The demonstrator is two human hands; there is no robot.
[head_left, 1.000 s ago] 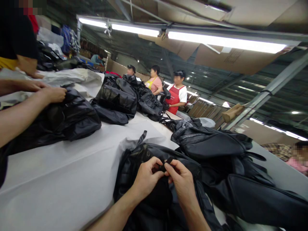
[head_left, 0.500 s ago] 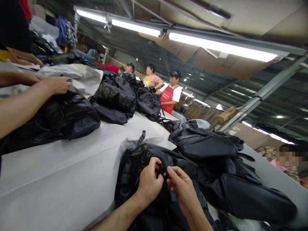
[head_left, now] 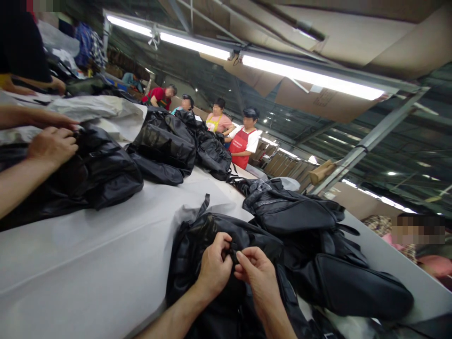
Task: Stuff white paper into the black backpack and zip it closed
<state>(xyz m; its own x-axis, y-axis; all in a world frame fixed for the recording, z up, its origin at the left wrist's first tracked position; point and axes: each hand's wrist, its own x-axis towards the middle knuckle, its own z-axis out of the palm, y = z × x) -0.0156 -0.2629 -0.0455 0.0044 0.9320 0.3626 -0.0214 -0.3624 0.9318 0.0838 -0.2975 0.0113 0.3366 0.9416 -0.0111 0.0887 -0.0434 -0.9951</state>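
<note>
A black backpack point(head_left: 187, 254) lies on the pale table in front of me. Above it, my left hand point(head_left: 216, 264) is closed, with thumb and bent fingers pinching a small dark part of the bag, perhaps a strap end. Beside it, my right hand point(head_left: 257, 272) is closed too, its thumb and index finger pinched against the same dark part. That part is mostly hidden by my fingers and blends into the black fabric. A short strap point(head_left: 205, 205) sticks up from the bag's far edge.
More black backpacks point(head_left: 293, 212) lie piled to the right, and others point(head_left: 162, 141) farther back. At left, a co-worker's hands point(head_left: 52, 146) work on another black backpack point(head_left: 109, 174). White sheeting point(head_left: 88, 254) covers the table. Several people stand beyond, one in a red apron point(head_left: 240, 146).
My hands stay pinched at the same spot, the right slightly closer to the left. The co-worker's nearer hand has moved left along their bag. A person in red at the back has risen.
</note>
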